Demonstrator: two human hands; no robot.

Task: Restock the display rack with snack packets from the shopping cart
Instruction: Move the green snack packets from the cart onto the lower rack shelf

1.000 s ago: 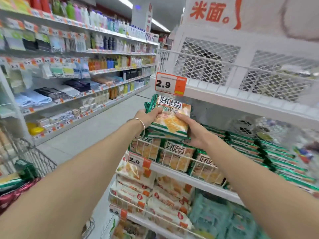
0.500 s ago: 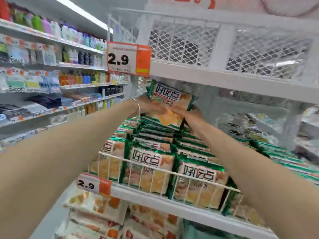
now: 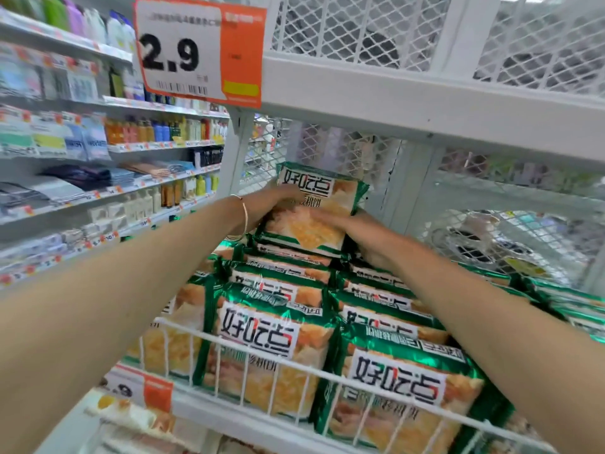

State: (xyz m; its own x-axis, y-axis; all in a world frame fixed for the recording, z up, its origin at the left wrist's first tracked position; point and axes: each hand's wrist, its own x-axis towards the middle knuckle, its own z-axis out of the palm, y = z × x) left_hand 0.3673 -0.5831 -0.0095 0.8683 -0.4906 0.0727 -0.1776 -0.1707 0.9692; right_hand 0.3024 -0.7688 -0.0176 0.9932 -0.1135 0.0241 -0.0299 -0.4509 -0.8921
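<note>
Snack packet (image 3: 322, 194) in grip of left hand (image 3: 263, 204), right hand (image 3: 357, 229), over stocked aisle rack (image 3: 393, 103).

The snack packet (image 3: 307, 232) was green and yellow-orange, with black letters on a white patch. The rack (image 3: 425, 106) was white with a criss-cross mesh. The price tag (image 3: 199, 50) was white and orange. The bracelet (image 3: 245, 213) looked gold, maybe.

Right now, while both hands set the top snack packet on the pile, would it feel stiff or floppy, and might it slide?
Probably light and stiff: the top packet holds its shape between left hand and right hand. Its glossy film looks slippery, so it may slide on the sloping pile.
</note>
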